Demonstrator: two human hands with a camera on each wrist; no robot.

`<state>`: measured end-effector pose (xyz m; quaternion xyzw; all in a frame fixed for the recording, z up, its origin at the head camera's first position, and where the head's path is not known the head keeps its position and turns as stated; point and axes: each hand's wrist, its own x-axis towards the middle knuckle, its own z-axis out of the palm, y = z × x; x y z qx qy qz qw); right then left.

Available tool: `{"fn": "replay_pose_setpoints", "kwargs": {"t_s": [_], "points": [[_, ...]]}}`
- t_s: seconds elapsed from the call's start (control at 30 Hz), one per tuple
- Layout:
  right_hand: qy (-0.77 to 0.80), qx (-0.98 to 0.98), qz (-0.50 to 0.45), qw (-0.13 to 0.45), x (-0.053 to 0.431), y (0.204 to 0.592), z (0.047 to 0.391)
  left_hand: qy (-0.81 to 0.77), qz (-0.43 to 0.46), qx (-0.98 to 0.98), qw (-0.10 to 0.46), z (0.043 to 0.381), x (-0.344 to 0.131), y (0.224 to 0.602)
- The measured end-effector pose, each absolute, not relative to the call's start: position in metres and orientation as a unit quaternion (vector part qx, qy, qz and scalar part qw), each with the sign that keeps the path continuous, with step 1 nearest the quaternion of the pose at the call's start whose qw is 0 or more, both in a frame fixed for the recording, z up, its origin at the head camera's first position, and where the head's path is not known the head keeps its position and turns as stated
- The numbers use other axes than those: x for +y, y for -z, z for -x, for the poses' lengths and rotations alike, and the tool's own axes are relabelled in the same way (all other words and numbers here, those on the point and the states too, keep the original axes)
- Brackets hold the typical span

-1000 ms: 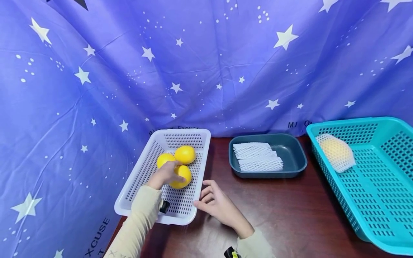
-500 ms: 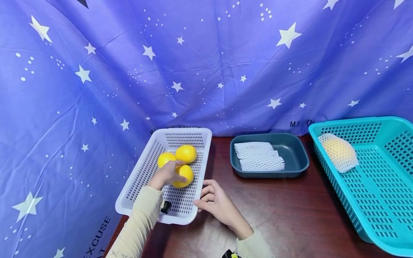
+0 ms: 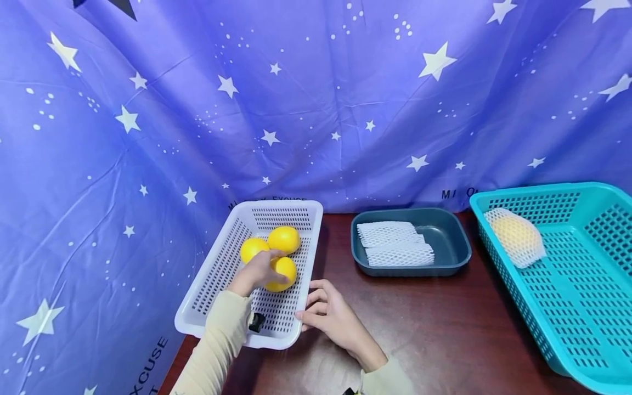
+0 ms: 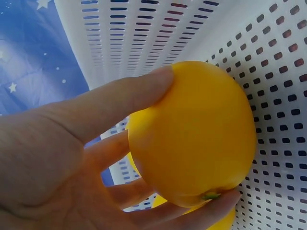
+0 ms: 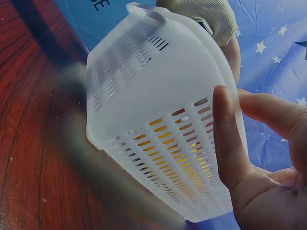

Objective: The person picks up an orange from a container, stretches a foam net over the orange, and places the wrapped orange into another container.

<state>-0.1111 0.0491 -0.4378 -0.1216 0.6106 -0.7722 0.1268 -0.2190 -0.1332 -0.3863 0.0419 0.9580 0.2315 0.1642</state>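
In the white slotted basket [image 3: 212,285] lie three smooth yellow fruits. My left hand [image 3: 257,271] grips the nearest yellow fruit [image 4: 196,134], thumb on one side and fingers curled round the other; a small green stem end shows near a fingertip. Another yellow fruit [image 3: 284,240] lies behind it, and a third yellow fruit [image 3: 253,249] sits to the left, partly covered by the hand. At the basket's right front side, my right hand [image 3: 331,318] pinches the rim, with one finger against the outer wall in the right wrist view.
A dark teal tray [image 3: 446,249] holds two white foam net sleeves [image 3: 399,254] at the back middle. On the right stands a large turquoise basket [image 3: 568,274] with a fruit in a foam net [image 3: 515,236]. A blue star-printed curtain [image 3: 306,109] hangs behind the reddish-brown table [image 3: 419,329].
The gripped fruit has shifted slightly to the right inside the basket, my left hand moving with it. My right hand stays at the rim. The head view tilts a little.
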Motion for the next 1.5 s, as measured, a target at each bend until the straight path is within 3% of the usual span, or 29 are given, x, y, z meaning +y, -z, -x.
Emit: {"fn": "replay_pose_setpoints", "kwargs": {"t_s": [0.47,0.9,1.2,1.5], "points": [[0.783,0.597,0.117,0.130,0.047,0.438,0.107,-0.189,-0.027,0.970,0.150,0.207,-0.131,0.385],[0.753,0.641,0.109,0.106,0.050,0.435,0.104,-0.168,-0.072,0.979,0.089,0.193,-0.122,0.341],[0.636,0.763,0.114,-0.025,0.055,0.426,0.102,-0.149,-0.105,0.982,0.058,0.174,-0.107,0.312],[0.516,0.819,0.136,-0.211,0.068,0.409,0.100,-0.152,-0.131,0.977,0.067,0.155,-0.089,0.294]]}}
